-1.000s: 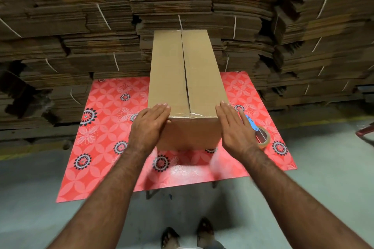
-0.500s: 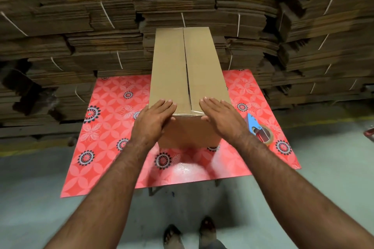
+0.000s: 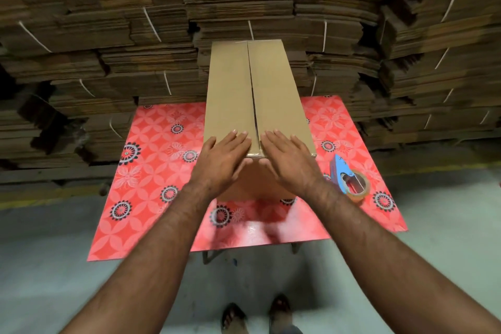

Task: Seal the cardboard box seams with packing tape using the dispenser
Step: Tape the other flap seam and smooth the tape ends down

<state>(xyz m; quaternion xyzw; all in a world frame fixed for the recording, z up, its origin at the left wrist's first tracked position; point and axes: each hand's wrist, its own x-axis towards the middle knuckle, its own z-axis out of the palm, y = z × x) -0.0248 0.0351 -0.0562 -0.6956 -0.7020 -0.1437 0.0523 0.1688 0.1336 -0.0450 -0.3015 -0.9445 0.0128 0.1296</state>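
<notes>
A long brown cardboard box [image 3: 276, 95] lies on a table with a red flowered cover [image 3: 151, 171], its two top flaps meeting in a centre seam that gapes slightly. My left hand [image 3: 222, 160] and my right hand [image 3: 287, 160] rest flat, fingers spread, on the near end of the flaps, one on each side of the seam. Clear tape shows along the near top edge between them. A blue tape dispenser [image 3: 348, 177] with a roll of tape lies on the cover to the right of the box, untouched.
Tall stacks of flattened, strapped cardboard [image 3: 108, 35] wall in the table's far side and both flanks. Grey concrete floor [image 3: 54, 266] lies in front, with my sandalled feet [image 3: 257, 317] below the table's near edge.
Both hands have slid inward from the box's near corners onto the top flaps beside the seam. The right hand moved left, uncovering the dispenser.
</notes>
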